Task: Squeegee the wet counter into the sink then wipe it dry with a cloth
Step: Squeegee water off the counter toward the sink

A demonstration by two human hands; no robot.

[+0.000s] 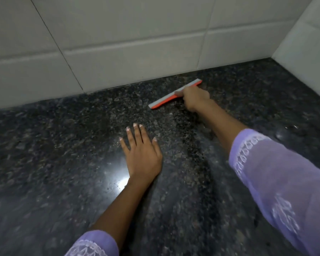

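Squeegee (pixel 175 94): an orange body with a pale grey blade, lying slantwise in the upper middle of the frame, its blade edge down on the counter near the foot of the tiled wall.
Right hand (pixel 195 97): fingers curled round the squeegee's handle at mid-length, a firm grasp; the arm reaches far out from the lower right in a lilac sleeve (pixel 277 174).
Left hand (pixel 141 154): flat on the stone in the middle of the frame, fingers straight and spread, holding nothing; it seems to brace the lean.
Counter (pixel 54 145): dark speckled granite, glossy, with a bright glare just left of the left wrist. How wet it is I cannot tell through the blur.
Wall (pixel 118 43): pale tiles across the top of the frame, meeting a side wall in the upper right corner.
Sink: not in view, so the direction of the pull cannot be read here.
Cloth: not in view; the drying step is not begun.
Step in hand: I judge this a squeegee stroke starting at the back of the counter.
Doing it well: keep the whole blade edge pressed evenly on the stone, tilt the handle a little toward the pull, draw in one steady line, and overlap each pass so no strip of water is left.
Risk: at full reach the pressure may slacken and the blade skip; the braced left hand also sits in a likely path.
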